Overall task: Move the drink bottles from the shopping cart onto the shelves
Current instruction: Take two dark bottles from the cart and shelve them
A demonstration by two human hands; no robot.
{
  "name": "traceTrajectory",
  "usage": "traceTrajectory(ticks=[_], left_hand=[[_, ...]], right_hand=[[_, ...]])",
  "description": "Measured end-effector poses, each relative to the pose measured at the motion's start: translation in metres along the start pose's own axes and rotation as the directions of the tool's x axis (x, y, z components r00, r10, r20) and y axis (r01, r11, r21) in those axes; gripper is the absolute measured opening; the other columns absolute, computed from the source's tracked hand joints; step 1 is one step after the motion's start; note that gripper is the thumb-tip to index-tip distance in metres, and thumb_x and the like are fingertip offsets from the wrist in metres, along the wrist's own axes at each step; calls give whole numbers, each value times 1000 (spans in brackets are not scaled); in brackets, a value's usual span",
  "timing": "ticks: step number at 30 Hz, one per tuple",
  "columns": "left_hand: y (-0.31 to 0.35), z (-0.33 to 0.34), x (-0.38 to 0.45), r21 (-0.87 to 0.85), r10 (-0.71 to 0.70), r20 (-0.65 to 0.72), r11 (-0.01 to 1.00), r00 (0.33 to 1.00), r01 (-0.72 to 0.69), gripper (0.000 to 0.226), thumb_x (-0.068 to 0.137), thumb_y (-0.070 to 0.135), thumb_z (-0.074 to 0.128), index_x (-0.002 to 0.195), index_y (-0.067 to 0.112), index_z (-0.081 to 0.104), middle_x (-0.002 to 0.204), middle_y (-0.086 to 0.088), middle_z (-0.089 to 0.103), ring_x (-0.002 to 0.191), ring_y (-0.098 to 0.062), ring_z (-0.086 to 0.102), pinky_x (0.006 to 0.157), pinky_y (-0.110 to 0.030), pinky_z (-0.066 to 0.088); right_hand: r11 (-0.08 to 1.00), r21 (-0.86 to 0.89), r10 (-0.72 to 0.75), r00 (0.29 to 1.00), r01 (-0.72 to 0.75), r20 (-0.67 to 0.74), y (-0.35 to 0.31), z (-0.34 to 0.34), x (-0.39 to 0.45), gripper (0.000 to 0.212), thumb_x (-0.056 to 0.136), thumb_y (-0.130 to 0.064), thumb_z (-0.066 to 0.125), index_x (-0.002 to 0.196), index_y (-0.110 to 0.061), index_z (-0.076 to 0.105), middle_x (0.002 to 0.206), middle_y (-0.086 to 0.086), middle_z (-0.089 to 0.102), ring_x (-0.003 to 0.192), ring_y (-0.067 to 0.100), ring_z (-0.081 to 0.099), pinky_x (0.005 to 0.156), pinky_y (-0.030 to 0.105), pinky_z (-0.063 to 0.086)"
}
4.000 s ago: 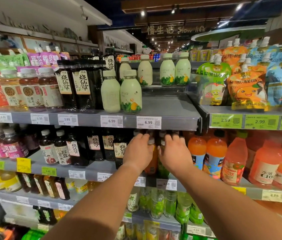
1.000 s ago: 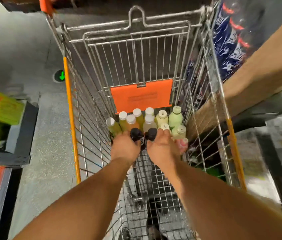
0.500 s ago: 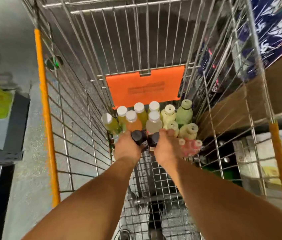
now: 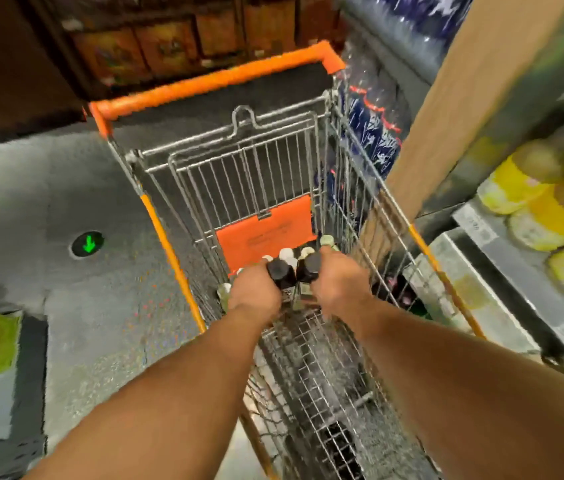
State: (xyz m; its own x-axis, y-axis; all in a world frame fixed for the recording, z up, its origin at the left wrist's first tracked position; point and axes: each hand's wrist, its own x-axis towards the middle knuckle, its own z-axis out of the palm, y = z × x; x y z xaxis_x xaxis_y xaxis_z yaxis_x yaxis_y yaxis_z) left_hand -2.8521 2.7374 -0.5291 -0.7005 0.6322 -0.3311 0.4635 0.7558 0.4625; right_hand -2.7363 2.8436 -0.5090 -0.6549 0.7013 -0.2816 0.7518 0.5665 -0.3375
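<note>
Inside the wire shopping cart point(image 4: 156, 230) my left hand point(image 4: 254, 292) grips a dark bottle with a black cap point(image 4: 278, 271). My right hand point(image 4: 339, 285) grips a second dark black-capped bottle point(image 4: 308, 266) right beside it. Both bottles are upright and raised above the other bottles. Behind my hands several pale-capped drink bottles point(image 4: 287, 254) stand at the cart's far end, mostly hidden, in front of the orange seat flap point(image 4: 266, 230).
The cart's orange handle point(image 4: 211, 81) is at the far end. On the right are shelves with yellow packages point(image 4: 533, 209), a wooden post point(image 4: 474, 98) and packs of blue-labelled bottles point(image 4: 374, 126). Grey floor with a green arrow mark point(image 4: 88, 244) lies to the left.
Four seconds ago both hands were at the shelf. They since reached into the cart, closed on two dark bottles, and now lift them up while my view rises.
</note>
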Motion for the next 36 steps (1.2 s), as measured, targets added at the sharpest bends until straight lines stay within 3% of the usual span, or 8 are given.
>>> traceTrajectory(ticks=[4, 7, 14, 16, 22, 26, 32, 36], left_hand=[[44, -82, -50, -8, 201, -53, 980, 978, -201, 19, 81, 16, 65, 99, 20, 66, 101, -8, 70, 92, -33, 66, 72, -35, 51], [85, -142, -92, 15, 337, -77, 942, 938, -337, 13, 81, 18, 64, 79, 24, 53, 87, -3, 62, 83, -30, 61, 66, -31, 39], [178, -225, -192, 5, 603, -12, 798, 798, -603, 42, 72, 23, 80, 112, 26, 64, 105, -3, 70, 102, -27, 64, 75, -29, 44], [202, -237, -232, 7, 664, 16, 747, 747, -664, 44, 69, 21, 82, 110, 23, 65, 104, -1, 70, 100, -24, 64, 77, -30, 48], [257, -239, -356, -180, 802, 66, 595, 594, -783, 37, 69, 16, 86, 101, 20, 69, 91, 3, 73, 86, -16, 66, 70, -24, 47], [282, -224, -442, -364, 859, 129, 506, 496, -782, 43, 69, 6, 86, 107, 22, 71, 98, 1, 76, 95, -19, 69, 87, -30, 55], [324, -188, -559, -452, 907, 234, 421, 351, -787, 58, 59, 16, 89, 113, 18, 69, 97, 4, 77, 96, -20, 72, 92, -44, 56], [353, -164, -634, -478, 938, 274, 325, 213, -816, 69, 48, 34, 88, 111, 15, 69, 100, 3, 76, 98, -21, 71, 90, -38, 57]], right_hand=[[992, 93, 106, 977, -90, -185, -28, -85, -68, 40, 82, -14, 60, 120, -16, 48, 106, 7, 63, 101, 30, 64, 70, 30, 42], [983, 130, 161, 941, -127, -297, -40, -149, -127, 34, 73, -24, 67, 101, -23, 49, 94, 6, 65, 94, 32, 66, 63, 28, 39], [955, 277, 228, 862, -108, -452, -33, -269, -258, 26, 69, -32, 71, 84, -27, 50, 102, 10, 68, 98, 34, 63, 68, 29, 43], [943, 320, 244, 841, -90, -483, -25, -294, -305, 27, 72, -28, 73, 94, -23, 57, 106, 10, 69, 101, 33, 62, 74, 31, 48], [913, 406, 306, 728, -41, -614, 12, -330, -450, 42, 74, -27, 76, 109, -23, 55, 99, -2, 65, 90, 20, 62, 73, 29, 49], [873, 487, 369, 650, 1, -664, 38, -335, -554, 41, 76, -34, 77, 105, -33, 48, 84, -13, 59, 62, -1, 53, 46, 13, 41], [845, 524, 489, 547, -105, -679, 76, -336, -700, 67, 84, -33, 72, 142, -24, 38, 125, 3, 57, 76, 0, 48, 47, 9, 34], [817, 557, 560, 425, -146, -711, 94, -336, -782, 51, 84, -28, 74, 129, -25, 50, 106, -8, 57, 71, 2, 52, 57, 17, 47]])
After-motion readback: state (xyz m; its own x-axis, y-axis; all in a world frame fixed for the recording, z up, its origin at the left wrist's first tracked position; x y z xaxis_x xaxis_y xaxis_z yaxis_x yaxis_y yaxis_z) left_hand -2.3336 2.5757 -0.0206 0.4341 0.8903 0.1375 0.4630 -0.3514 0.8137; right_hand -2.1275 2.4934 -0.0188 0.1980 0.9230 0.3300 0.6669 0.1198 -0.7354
